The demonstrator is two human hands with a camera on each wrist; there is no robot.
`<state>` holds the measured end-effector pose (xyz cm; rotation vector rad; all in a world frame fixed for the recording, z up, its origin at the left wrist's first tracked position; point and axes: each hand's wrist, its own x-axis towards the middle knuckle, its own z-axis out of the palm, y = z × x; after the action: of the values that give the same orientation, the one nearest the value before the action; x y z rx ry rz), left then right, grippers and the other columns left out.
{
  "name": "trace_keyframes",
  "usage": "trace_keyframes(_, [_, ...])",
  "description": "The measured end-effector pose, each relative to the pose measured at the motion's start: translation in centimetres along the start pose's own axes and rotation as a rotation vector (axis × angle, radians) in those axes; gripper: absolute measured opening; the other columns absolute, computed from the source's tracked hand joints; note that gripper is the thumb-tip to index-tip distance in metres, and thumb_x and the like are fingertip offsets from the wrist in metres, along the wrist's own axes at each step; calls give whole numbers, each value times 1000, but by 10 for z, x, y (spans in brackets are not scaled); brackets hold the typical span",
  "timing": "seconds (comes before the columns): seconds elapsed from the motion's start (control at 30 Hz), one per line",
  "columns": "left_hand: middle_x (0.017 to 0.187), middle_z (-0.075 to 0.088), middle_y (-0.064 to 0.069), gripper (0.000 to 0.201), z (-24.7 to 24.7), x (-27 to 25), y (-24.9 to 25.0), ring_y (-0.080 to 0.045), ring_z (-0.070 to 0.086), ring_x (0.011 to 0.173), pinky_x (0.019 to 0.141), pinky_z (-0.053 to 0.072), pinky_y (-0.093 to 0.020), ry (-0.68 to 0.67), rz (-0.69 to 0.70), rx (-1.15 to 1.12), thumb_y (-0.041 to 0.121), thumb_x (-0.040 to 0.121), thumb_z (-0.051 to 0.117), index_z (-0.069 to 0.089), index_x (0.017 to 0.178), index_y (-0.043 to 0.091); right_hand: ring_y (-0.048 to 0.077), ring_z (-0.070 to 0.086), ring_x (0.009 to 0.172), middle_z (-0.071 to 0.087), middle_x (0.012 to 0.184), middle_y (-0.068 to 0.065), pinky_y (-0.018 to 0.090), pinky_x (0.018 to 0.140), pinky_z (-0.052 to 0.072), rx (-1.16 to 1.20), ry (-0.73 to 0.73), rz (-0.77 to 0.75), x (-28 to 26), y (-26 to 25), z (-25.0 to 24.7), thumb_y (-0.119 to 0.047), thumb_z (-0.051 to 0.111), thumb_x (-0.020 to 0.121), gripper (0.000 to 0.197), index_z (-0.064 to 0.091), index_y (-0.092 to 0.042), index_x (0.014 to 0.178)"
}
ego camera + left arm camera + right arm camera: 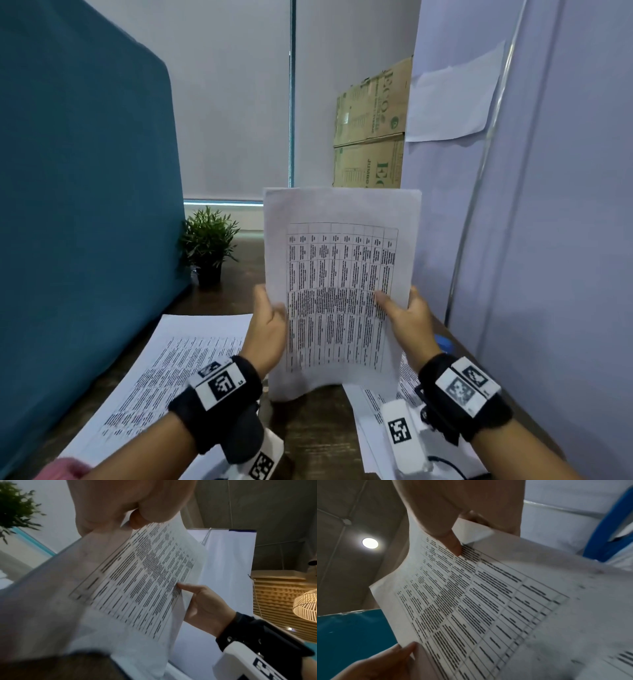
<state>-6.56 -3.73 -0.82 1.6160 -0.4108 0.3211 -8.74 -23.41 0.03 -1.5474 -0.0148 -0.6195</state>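
A white sheet printed with a table (339, 291) stands upright over the desk, its lower edge curling just above the wood. My left hand (269, 317) grips its left edge, thumb on the front and fingers behind. On the other side my right hand (400, 310) pinches the right edge, thumb laid across the print. The left wrist view shows the same sheet (145, 582) with my right hand (202, 601) on its far edge. From the right wrist, the sheet (479, 601) fills the frame, my thumb (452, 543) pressing on it.
More printed pages (164, 373) lie on the brown desk (308, 435) at the left, and another pile (376, 411) lies under my right wrist. A small potted plant (208, 245) stands at the back. A teal partition (78, 205) walls the left, a white panel (548, 205) the right.
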Motion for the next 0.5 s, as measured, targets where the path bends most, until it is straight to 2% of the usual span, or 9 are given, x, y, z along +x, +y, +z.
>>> trace_keyframes(0.17, [101, 50, 9, 13, 3, -8, -15, 4, 49, 91, 64, 42, -3, -16, -53, 22, 5, 101, 26, 33, 109, 12, 12, 57, 96, 59, 109, 0, 16, 69, 44, -71, -11, 73, -4, 15, -3, -14, 51, 94, 37, 43, -13, 130])
trace_keyframes(0.23, [102, 50, 9, 13, 3, -6, -10, 4, 51, 90, 62, 44, -3, -42, -65, -10, 5, 101, 30, 32, 111, 13, 17, 57, 102, 58, 110, 0, 18, 70, 46, -98, -16, 87, -3, 16, -3, -15, 50, 94, 39, 42, -12, 132])
trace_keyframes(0.3, [102, 52, 10, 17, 2, -2, 0, 5, 53, 87, 60, 44, -3, -51, -57, -43, 5, 100, 35, 31, 114, 13, 19, 57, 107, 57, 111, 0, 23, 77, 48, -109, -26, 90, -3, 16, -4, -15, 50, 95, 40, 41, -12, 133])
trace_keyframes(0.33, [102, 52, 11, 19, 1, 2, 6, 6, 53, 86, 60, 45, -4, -42, -38, -44, 6, 99, 37, 30, 116, 13, 18, 57, 107, 57, 111, -1, 26, 81, 48, -114, -29, 90, -3, 15, -3, -15, 50, 95, 40, 40, -12, 134])
trace_keyframes(0.4, [103, 53, 12, 22, -1, 12, 18, 4, 54, 89, 68, 46, -10, -13, 17, -37, 9, 98, 42, 30, 116, 15, 14, 55, 103, 57, 107, -4, 25, 82, 46, -125, -36, 84, -3, 12, -3, -15, 50, 94, 41, 40, -11, 134])
trace_keyframes(0.5, [105, 56, 6, 20, -4, 26, 30, -6, 58, 93, 77, 49, -25, 28, 62, -59, 13, 96, 46, 35, 112, 16, 12, 52, 102, 56, 107, -5, 25, 86, 44, -129, -52, 79, -3, 9, -5, -14, 51, 94, 39, 42, -9, 132])
